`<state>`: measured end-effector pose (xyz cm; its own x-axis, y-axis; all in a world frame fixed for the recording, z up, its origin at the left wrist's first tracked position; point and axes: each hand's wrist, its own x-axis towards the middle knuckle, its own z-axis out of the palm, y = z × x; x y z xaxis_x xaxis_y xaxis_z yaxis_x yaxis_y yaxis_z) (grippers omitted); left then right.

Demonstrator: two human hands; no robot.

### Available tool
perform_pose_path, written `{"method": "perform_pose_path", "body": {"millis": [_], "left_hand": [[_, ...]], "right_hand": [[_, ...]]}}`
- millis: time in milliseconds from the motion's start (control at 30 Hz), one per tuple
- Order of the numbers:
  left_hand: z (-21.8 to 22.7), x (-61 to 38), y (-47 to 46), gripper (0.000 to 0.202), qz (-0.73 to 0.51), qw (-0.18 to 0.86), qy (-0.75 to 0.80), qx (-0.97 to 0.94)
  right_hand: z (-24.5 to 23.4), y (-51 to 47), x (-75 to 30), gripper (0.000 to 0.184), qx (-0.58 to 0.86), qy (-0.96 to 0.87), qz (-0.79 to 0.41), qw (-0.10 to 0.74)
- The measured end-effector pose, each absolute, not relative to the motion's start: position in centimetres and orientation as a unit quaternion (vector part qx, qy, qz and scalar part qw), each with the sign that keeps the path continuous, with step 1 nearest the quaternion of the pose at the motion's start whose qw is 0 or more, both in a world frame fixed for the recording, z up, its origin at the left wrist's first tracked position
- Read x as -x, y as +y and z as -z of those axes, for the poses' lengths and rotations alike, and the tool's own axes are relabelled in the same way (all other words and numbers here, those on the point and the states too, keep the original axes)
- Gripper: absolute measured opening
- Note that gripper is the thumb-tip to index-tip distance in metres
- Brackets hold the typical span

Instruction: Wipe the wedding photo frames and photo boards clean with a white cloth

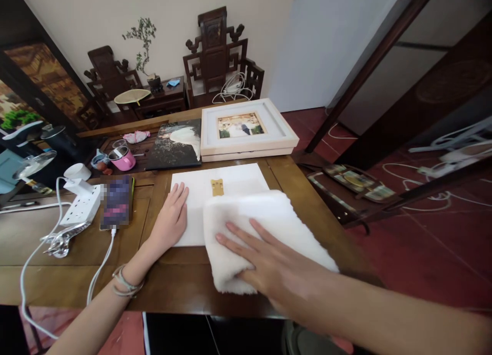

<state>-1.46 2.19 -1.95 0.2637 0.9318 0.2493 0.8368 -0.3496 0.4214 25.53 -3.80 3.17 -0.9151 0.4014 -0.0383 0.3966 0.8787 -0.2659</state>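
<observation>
My left hand point(172, 215) lies flat on the left edge of a white board point(192, 191), fingers stretched out and holding nothing. A small gold-coloured metal hanger plate point(217, 187) sits on the board near its middle. My right hand point(265, 263) presses on a folded white fluffy towel point(269, 206), its fingers spread over the top and its thumb tucked at the fold, so it grips the cloth. The towel covers the board's near right part and has a greyish patch by my fingertips.
Behind the board lie a framed picture point(249, 150) and a dark photo panel point(175, 145). To the left are a pink cup point(123, 159), a charging phone point(117, 204), a white power strip point(82, 206) and loose cables. The wooden table point(177, 283) ends at the right, above a red floor.
</observation>
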Motion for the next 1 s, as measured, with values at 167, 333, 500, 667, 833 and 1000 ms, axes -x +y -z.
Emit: {"method": "perform_pose_path", "body": {"millis": [167, 333, 500, 667, 833, 1000], "left_hand": [[1.7, 1.6, 2.1, 0.049, -0.206, 0.091, 0.552, -0.803], [1.6, 1.5, 2.1, 0.050, -0.206, 0.094, 0.554, -0.801], [1.9, 1.6, 2.2, 0.050, -0.218, 0.099, 0.555, -0.797], [2.1, 1.7, 2.2, 0.050, -0.224, 0.101, 0.555, -0.795], [2.0, 1.6, 2.2, 0.050, -0.218, 0.096, 0.552, -0.799], [2.1, 1.7, 2.2, 0.049, -0.225, 0.090, 0.546, -0.802]], "right_hand": [[-4.1, 2.5, -23.4, 0.060, 0.269, -0.957, -0.108, -0.023], [-3.5, 6.6, -21.1, 0.057, 0.278, -0.960, -0.018, -0.038], [-3.8, 2.6, -20.8, 0.046, 0.272, -0.961, -0.012, -0.050], [-4.6, -4.1, -21.3, 0.026, 0.189, -0.981, -0.037, -0.034], [-5.6, -3.4, -21.4, 0.031, 0.170, -0.979, -0.100, -0.046], [-5.2, 3.5, -20.1, 0.056, 0.238, -0.965, -0.065, -0.085]]}}
